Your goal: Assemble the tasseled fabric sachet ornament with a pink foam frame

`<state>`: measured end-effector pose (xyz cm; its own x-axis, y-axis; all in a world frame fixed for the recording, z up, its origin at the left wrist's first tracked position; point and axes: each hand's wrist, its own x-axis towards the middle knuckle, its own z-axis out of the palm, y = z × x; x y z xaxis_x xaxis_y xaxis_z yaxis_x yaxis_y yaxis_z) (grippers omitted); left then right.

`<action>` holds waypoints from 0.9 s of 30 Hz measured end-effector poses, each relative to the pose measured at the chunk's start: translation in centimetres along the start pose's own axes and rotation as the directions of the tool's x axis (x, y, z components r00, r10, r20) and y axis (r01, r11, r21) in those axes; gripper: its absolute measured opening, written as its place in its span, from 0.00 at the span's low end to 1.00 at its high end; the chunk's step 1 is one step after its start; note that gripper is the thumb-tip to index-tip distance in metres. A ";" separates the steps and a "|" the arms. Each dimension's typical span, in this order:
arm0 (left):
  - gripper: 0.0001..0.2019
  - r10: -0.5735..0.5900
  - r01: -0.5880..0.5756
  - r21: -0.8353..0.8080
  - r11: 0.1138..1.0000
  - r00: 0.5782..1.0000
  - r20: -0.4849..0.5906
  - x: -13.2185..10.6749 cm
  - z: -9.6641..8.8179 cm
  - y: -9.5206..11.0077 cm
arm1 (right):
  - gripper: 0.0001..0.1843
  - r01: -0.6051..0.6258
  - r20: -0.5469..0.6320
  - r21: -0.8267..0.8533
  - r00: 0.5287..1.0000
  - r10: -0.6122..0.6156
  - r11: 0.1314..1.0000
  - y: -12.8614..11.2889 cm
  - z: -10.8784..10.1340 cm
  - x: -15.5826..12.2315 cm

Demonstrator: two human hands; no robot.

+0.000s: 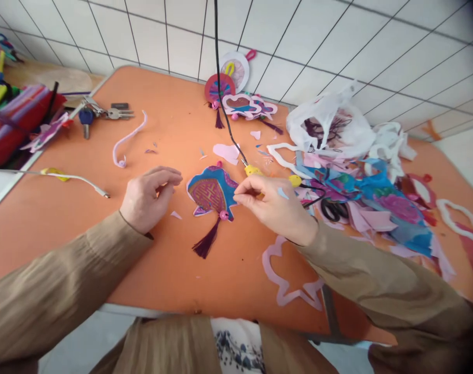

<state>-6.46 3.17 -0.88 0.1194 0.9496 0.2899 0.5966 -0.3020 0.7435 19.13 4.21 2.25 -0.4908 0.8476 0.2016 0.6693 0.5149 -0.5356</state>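
A fish-shaped ornament [208,192] in blue, purple and gold patterned cloth lies mid-table, with a pink bead [224,215] and a dark purple tassel [207,239] at its lower side. My right hand [275,205] is closed in a pinch at the ornament's right edge, thumb and forefinger together. A bluish scrap sticks to the back of that hand. To the ornament's left, my left hand [148,197] hovers with fingers loosely bent and apart, nothing visible in them. Behind my right hand lies a yellow-handled tool [253,170] with a metal tip, partly hidden.
Cloth and paper scraps [376,208], scissors [335,210] and a white plastic bag [329,124] crowd the right. Finished ornaments [240,104] lean by the tiled wall. A black cord [220,88] hangs down centrally. Keys [111,112] and a white cable [80,179] lie left.
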 end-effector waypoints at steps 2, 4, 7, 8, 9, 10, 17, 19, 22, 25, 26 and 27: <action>0.13 -0.060 0.060 0.067 0.996 0.998 -0.005 0.4 0.3 -0.2 | 0.17 0.027 0.085 -0.071 0.996 -0.021 0.997 -0.2 0.1 -0.4; 0.16 -0.088 0.080 0.158 0.984 0.995 0.044 1.0 0.7 -0.1 | 0.20 0.065 0.153 -0.168 0.987 -0.039 0.984 -0.5 0.2 -0.8; 0.19 -0.079 0.042 0.266 0.963 0.989 0.129 1.9 1.5 0.6 | 0.14 0.102 0.160 -0.236 0.985 -0.065 0.966 -0.8 0.3 -1.1; 0.19 -0.081 0.030 0.306 0.952 0.984 0.156 2.2 1.8 0.9 | 0.12 0.103 0.144 -0.235 0.987 -0.070 0.966 -0.8 0.3 -1.2; 0.18 -0.098 0.033 0.352 0.935 0.981 0.168 2.4 2.1 1.3 | 0.10 0.096 0.116 -0.232 0.991 -0.070 0.968 -0.6 0.1 -1.2; 0.18 -0.112 0.029 0.395 0.918 0.975 0.190 2.7 2.4 1.6 | 0.09 0.083 0.076 -0.232 0.995 -0.067 0.969 -0.3 -0.1 -1.2; 0.04 -0.188 0.094 0.399 0.912 0.961 0.204 3.7 3.2 2.2 | 0.21 0.065 -0.056 -0.391 0.994 -0.094 0.918 4.2 -3.4 -1.9; 0.04 -0.196 0.145 0.271 0.952 0.966 0.168 3.8 2.9 2.0 | 0.22 0.069 -0.057 -0.352 0.994 -0.095 0.934 4.7 -3.7 -2.3; 0.08 -0.235 0.250 -0.088 0.964 0.960 0.152 3.8 2.2 1.8 | 0.20 0.024 -0.105 -0.146 0.994 -0.039 0.989 4.1 -3.1 -2.7; 0.12 -0.334 0.425 -0.427 0.798 0.902 0.273 3.6 1.3 1.8 | 0.26 -0.059 -0.100 0.162 0.992 0.076 0.985 3.0 -1.8 -2.5; 0.13 -0.352 0.469 -0.499 0.729 0.882 0.314 3.6 1.0 1.9 | 0.28 -0.082 -0.090 0.240 0.990 0.106 0.967 2.6 -1.4 -2.3; 0.15 -0.356 0.495 -0.554 0.670 0.868 0.345 3.5 0.7 1.9 | 0.30 -0.101 -0.082 0.299 0.988 0.131 0.949 2.3 -1.1 -2.1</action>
<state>-4.31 5.97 1.13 0.1648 0.9613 -0.2208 0.0190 0.2208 0.9751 22.31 3.78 1.49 -0.3519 0.9152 0.1963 0.5177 0.3650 -0.7738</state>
